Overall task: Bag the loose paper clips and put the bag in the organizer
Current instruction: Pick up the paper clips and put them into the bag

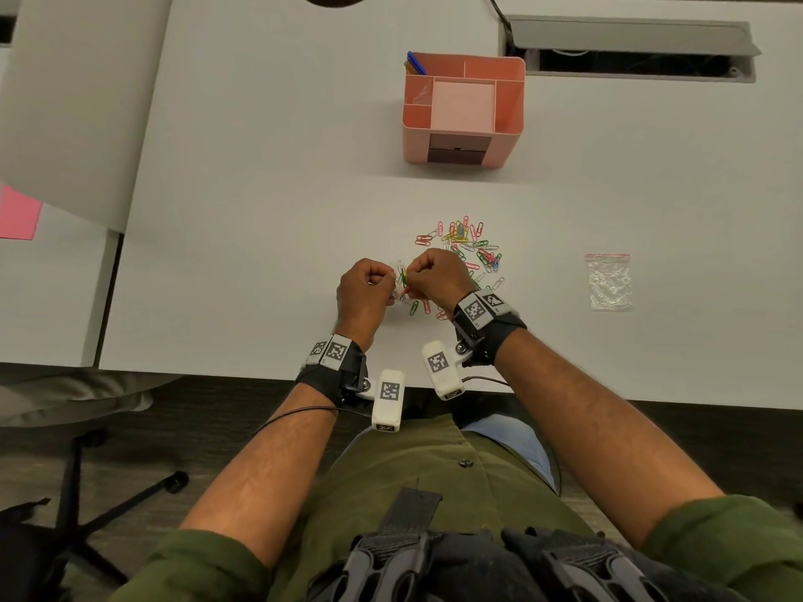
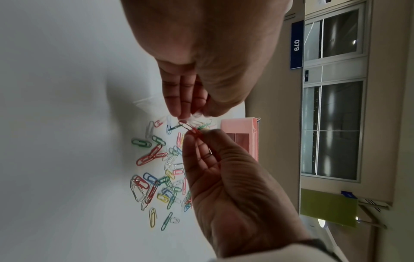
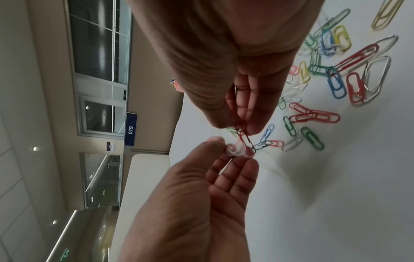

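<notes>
Many colored paper clips [image 1: 469, 249] lie loose on the white desk, just right of my hands. My left hand [image 1: 389, 282] pinches the mouth of a small clear bag [image 1: 402, 282] that holds a few clips. My right hand [image 1: 413, 278] pinches a red paper clip [image 3: 243, 136] with its tip at the bag's opening. In the left wrist view my left hand [image 2: 192, 115] grips the crumpled bag [image 2: 199, 116] and my right hand [image 2: 197, 134] holds the red clip [image 2: 193, 131]. The pink organizer [image 1: 417, 141] stands farther back on the desk.
A second clear zip bag [image 1: 608, 282] with a red strip lies flat to the right. Blue pens [image 1: 415, 63] stand in the organizer's back left slot. A cable slot [image 1: 630, 58] opens at the desk's far right. A pink note [image 1: 17, 215] lies at far left.
</notes>
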A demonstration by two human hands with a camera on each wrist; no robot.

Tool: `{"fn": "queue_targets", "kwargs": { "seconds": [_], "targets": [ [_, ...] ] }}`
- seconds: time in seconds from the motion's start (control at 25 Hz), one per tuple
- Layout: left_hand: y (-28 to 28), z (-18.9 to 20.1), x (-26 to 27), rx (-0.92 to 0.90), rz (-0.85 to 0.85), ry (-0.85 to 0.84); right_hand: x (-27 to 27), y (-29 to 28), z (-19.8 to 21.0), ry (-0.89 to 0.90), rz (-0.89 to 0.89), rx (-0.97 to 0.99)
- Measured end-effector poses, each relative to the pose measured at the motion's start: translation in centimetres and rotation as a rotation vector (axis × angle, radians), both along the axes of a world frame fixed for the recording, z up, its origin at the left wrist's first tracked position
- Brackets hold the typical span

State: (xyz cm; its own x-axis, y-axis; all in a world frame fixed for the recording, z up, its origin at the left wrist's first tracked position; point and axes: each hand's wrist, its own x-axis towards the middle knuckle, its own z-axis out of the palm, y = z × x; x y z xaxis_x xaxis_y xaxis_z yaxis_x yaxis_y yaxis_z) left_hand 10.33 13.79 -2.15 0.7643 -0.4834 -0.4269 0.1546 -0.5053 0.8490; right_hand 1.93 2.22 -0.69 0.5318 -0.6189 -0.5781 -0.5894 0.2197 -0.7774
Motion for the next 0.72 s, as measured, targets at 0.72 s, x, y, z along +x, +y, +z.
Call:
{"fn": "queue_targets", "kwargs": {
  "seconds": [0.72],
  "targets": [
    [-0.07,0.19,0.61,-0.037,-0.061,0.042,0.97,-0.33,0.16,0.01,0.04,0.045]
  ]
}}
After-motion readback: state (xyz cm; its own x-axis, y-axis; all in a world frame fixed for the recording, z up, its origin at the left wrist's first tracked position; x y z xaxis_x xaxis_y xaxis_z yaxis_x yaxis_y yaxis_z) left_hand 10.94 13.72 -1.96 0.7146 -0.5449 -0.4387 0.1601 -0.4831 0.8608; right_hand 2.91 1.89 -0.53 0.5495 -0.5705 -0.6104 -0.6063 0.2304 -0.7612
